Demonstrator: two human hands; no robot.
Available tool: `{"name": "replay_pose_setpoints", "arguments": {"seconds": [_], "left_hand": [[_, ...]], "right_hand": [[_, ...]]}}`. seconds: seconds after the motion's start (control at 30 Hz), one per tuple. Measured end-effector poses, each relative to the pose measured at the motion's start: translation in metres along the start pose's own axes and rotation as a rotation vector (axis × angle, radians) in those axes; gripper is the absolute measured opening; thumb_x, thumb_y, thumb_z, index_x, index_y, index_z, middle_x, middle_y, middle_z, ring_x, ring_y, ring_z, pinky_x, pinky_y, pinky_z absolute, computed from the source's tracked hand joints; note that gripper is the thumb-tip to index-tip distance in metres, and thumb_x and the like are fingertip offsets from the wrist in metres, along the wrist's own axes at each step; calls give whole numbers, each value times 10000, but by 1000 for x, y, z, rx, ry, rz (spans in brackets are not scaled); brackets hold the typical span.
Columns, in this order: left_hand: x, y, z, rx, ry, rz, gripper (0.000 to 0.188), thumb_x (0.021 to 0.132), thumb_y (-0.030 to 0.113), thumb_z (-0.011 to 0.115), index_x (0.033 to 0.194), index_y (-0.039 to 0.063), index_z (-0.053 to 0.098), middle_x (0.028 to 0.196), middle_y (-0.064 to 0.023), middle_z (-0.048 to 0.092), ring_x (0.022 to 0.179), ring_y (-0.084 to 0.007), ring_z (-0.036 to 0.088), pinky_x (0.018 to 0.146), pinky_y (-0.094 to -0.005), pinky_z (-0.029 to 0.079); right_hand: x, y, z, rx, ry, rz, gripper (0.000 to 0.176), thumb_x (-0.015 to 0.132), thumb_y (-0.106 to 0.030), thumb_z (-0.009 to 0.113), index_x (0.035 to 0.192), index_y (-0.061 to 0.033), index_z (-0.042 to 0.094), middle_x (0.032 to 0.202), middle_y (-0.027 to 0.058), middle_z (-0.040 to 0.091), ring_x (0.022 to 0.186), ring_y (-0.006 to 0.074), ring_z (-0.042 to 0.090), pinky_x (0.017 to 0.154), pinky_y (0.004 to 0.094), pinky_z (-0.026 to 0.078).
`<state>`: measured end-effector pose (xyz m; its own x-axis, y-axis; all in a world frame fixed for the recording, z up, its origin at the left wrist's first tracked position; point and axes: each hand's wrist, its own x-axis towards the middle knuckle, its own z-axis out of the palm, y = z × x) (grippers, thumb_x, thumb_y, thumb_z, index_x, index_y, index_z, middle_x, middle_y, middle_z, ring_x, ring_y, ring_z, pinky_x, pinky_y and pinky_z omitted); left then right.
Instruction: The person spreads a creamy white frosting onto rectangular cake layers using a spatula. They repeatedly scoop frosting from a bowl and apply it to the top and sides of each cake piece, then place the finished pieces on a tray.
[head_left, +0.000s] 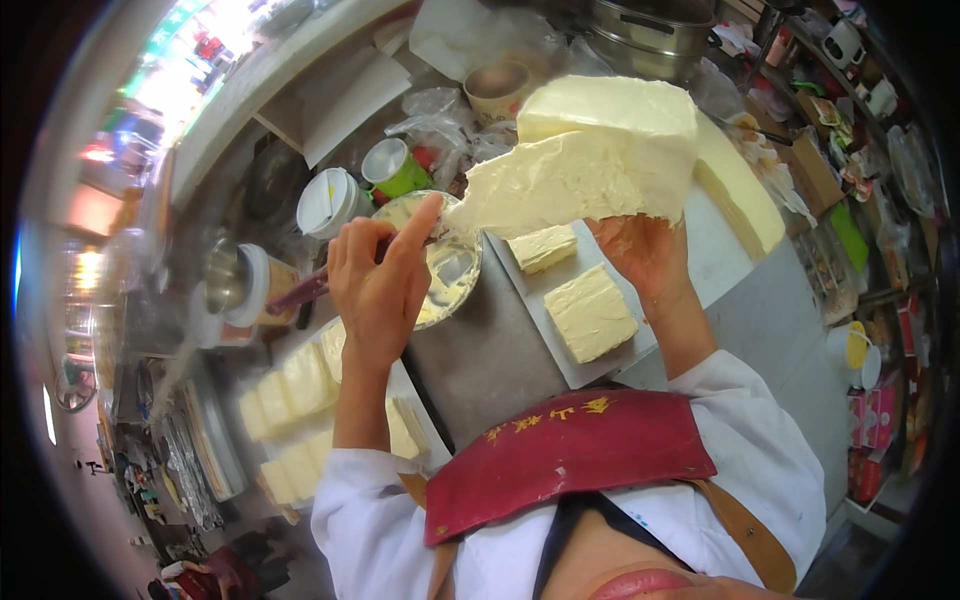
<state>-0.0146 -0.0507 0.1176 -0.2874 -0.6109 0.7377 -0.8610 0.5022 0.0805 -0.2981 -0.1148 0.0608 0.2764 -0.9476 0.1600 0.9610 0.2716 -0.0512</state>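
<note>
My left hand (382, 277) grips the reddish handle of a spreading tool, its forefinger stretched out over a round bowl (456, 277) smeared with pale cream. The tool's tip touches a large cream-covered slab (581, 180). My right hand (641, 251) is under the near edge of this slab, its fingers partly hidden behind it. Below, a board (551, 330) carries a small cream-coated block (544, 249) and a larger one (591, 313). Another thick pale slab (739, 180) lies at the right.
Rows of pale blocks (289, 394) sit on a tray at the lower left. White tubs (330, 202), a green container (395, 169) and plastic bags (442, 120) stand beyond the bowl. A steel pot (652, 37) is at the back; crowded shelves line the right.
</note>
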Motion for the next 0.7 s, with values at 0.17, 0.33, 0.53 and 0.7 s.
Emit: {"name": "replay_pose_setpoints", "arguments": {"seconds": [0.17, 0.33, 0.53, 0.7], "left_hand": [[-11, -11, -2, 66, 12, -45, 546, 710, -55, 655, 1209, 165, 693, 783, -41, 475, 715, -211, 489, 675, -339, 403], [-15, -7, -6, 47, 9, -100, 517, 721, -55, 649, 1193, 150, 700, 785, -38, 481, 717, -211, 495, 669, -345, 395], [4, 13, 10, -20, 55, 79, 537, 681, -38, 677, 1170, 182, 709, 785, -19, 472, 722, -200, 499, 661, -332, 384], [-11, -8, 11, 75, -16, 9, 547, 688, -44, 673, 1175, 203, 705, 797, -23, 478, 728, -205, 504, 671, -336, 395]], "right_hand": [[-3, -11, 0, -84, 0, -88, 473, 982, -315, 548, 1380, -70, 475, 1368, 124, 542, 1286, 298, 515, 1101, 497, 424], [-1, -18, 1, -64, -26, -65, 461, 988, -311, 536, 1369, -56, 482, 1365, 133, 541, 1269, 300, 528, 1097, 473, 432], [-6, -2, -11, 98, 51, 104, 471, 967, -339, 558, 1342, -61, 503, 1330, 118, 567, 1207, 292, 570, 1026, 435, 485], [-3, -7, -15, 78, -195, 136, 475, 971, -336, 547, 1361, -69, 493, 1359, 129, 554, 1218, 300, 566, 1047, 430, 477]]}}
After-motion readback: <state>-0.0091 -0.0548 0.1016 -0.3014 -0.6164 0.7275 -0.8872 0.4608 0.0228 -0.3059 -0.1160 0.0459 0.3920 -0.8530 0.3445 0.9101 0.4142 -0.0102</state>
